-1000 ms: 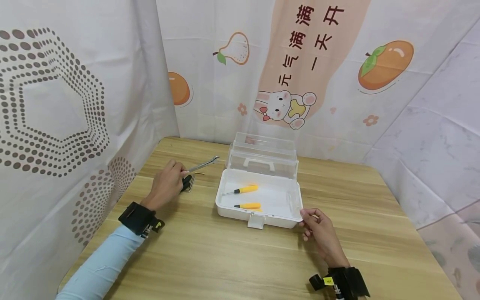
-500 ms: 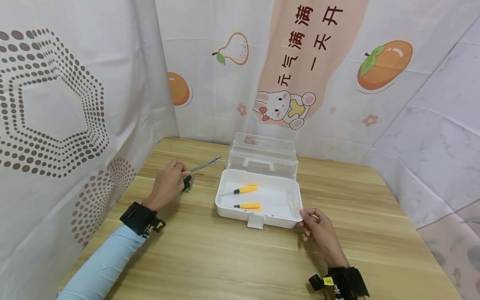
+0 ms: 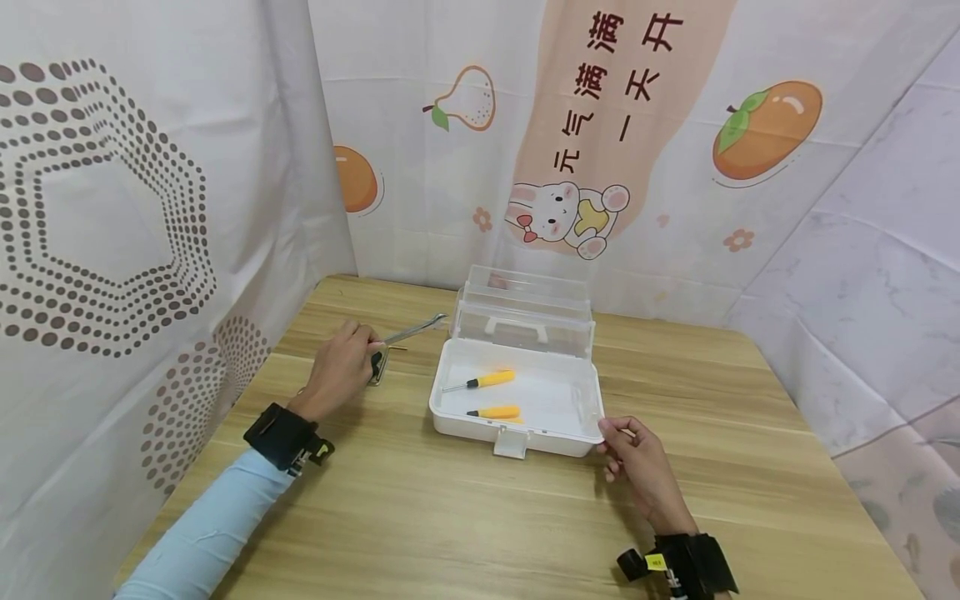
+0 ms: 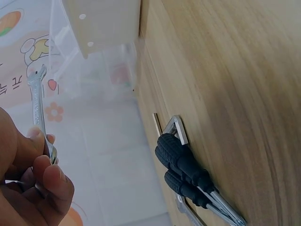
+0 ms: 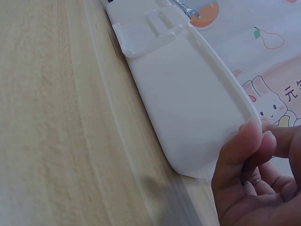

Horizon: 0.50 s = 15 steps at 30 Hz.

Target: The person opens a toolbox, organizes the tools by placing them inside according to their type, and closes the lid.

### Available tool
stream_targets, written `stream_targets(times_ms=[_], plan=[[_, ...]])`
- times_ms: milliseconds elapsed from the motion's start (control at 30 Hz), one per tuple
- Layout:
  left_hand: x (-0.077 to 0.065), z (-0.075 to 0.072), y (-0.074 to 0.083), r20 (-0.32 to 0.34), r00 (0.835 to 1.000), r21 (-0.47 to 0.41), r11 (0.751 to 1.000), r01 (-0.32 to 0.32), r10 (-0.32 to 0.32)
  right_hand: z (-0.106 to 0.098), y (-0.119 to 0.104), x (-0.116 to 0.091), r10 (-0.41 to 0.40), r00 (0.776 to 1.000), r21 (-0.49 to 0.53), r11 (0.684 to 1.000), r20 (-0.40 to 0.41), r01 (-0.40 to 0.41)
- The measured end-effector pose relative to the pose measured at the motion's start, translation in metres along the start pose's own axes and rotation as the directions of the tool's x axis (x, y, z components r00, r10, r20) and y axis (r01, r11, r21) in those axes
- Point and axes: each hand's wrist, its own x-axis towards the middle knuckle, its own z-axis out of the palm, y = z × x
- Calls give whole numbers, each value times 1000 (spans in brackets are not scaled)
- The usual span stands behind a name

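My left hand (image 3: 341, 367) pinches a silver wrench (image 4: 37, 103) between thumb and fingers, its head raised above the table and pointing toward the toolbox. Below that hand lie black-handled screwdrivers (image 4: 181, 162) and metal hex keys (image 4: 175, 125), partly hidden by the hand in the head view. The white toolbox (image 3: 465, 426) stands mid-table with its clear lid (image 3: 525, 312) tipped back. A yellow-handled screwdriver (image 3: 495, 378) lies inside, with another yellow handle (image 3: 498, 412) near the front wall. With thumb and fingers, my right hand (image 3: 637, 462) grips the toolbox's front right corner.
The wooden table (image 3: 420, 517) reaches back to a printed curtain (image 3: 420, 183). A dotted curtain (image 3: 112, 192) hangs close on the left. The toolbox's latch (image 3: 511, 443) hangs down at its front. Another metal tool (image 4: 190, 214) lies beside the black handles.
My left hand and the wrench have shifted slightly right, toward the toolbox. My right hand keeps its hold on the corner, and the tools in the box have not moved.
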Motion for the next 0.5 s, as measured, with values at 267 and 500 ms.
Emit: stream_targets(times_ms=[267,500], plan=[[0,1,1,8,1000,-8,1000,-16,16,0,1,-1,4,1000,1,1000,-3,-4],[1,2,2,14,1000,-8,1000,-18,18,0,3,0,0,1000,0,1000,-6,0]])
